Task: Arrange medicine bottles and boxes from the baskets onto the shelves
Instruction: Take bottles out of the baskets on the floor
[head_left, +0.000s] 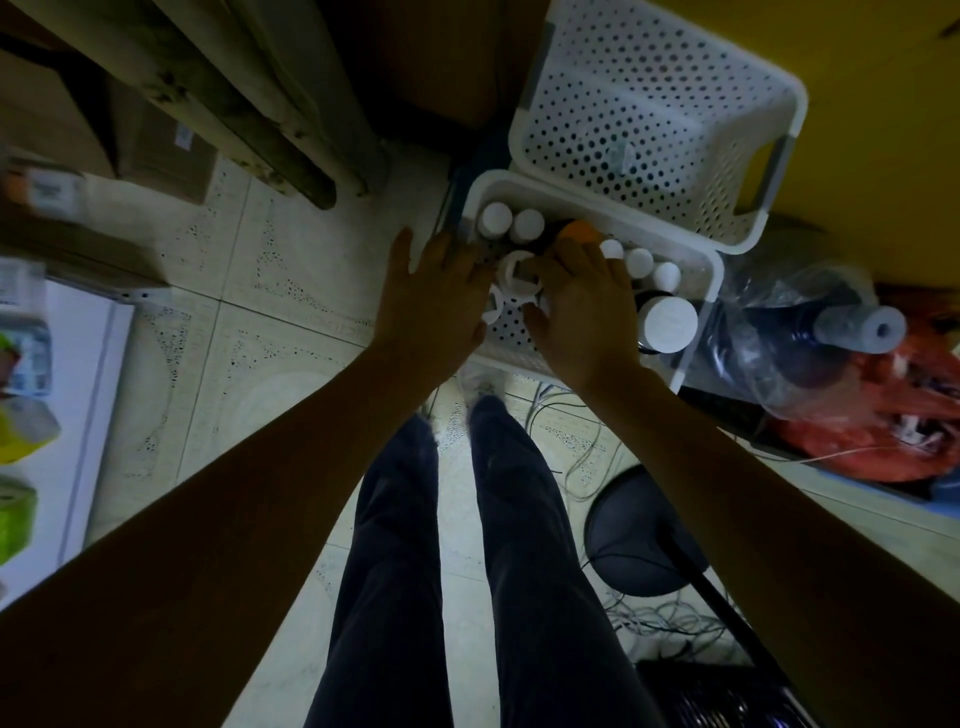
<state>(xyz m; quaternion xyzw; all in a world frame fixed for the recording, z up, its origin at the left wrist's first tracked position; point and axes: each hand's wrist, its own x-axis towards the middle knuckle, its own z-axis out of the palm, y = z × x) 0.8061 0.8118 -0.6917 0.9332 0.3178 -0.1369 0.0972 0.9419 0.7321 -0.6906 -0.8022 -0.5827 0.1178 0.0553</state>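
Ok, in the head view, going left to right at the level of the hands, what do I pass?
white shelf → tiled floor → left hand → right hand → large white-capped bottle → lower basket, at its right rim → clear plastic bag

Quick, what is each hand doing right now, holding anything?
Left hand: on the white-capped bottles in the white perforated plastic basket; grip cannot be told.
Right hand: the same, cannot be told.

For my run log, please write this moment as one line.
hands: left hand and right hand on white-capped bottles in near basket | grip: unclear | far basket: untouched
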